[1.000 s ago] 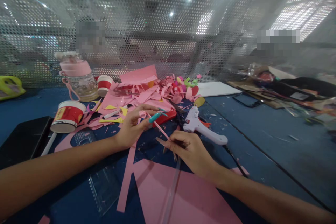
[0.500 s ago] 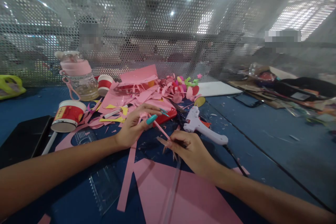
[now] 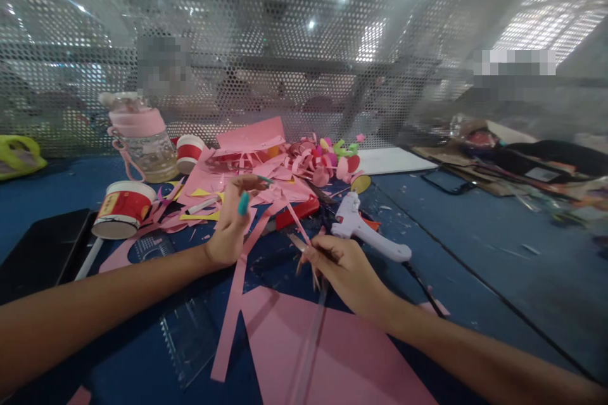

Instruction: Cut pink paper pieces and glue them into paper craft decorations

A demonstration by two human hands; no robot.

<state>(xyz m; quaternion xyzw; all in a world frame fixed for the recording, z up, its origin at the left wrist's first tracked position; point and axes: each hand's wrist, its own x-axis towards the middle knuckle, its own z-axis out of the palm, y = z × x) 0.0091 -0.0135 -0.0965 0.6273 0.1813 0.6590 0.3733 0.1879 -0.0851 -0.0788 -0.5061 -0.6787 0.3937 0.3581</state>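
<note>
My left hand [image 3: 235, 218] is raised over the blue table, its teal-nailed fingers pinching the upper end of a thin pink paper strip [image 3: 295, 218]. The strip runs down and right to my right hand [image 3: 339, 269], whose fingers are pinched on its lower end. Below both hands lies a large pink paper sheet [image 3: 332, 354] with a clear ruler [image 3: 311, 345] across it. A long loose pink strip [image 3: 235, 304] lies on the table under my left wrist. A white glue gun [image 3: 365, 231] rests just right of my right hand.
A heap of pink paper scraps and curled coloured shapes [image 3: 285, 161] sits behind the hands. Red paper cups [image 3: 122, 209] and a pink-lidded bottle [image 3: 142, 139] stand at left. A perforated metal screen [image 3: 285, 44] closes the back. A black object [image 3: 42, 253] lies at the left edge.
My left hand has lifted and turned upward, drawing the strip's upper end up and to the left. My right hand has shifted slightly up, still pinching the strip.
</note>
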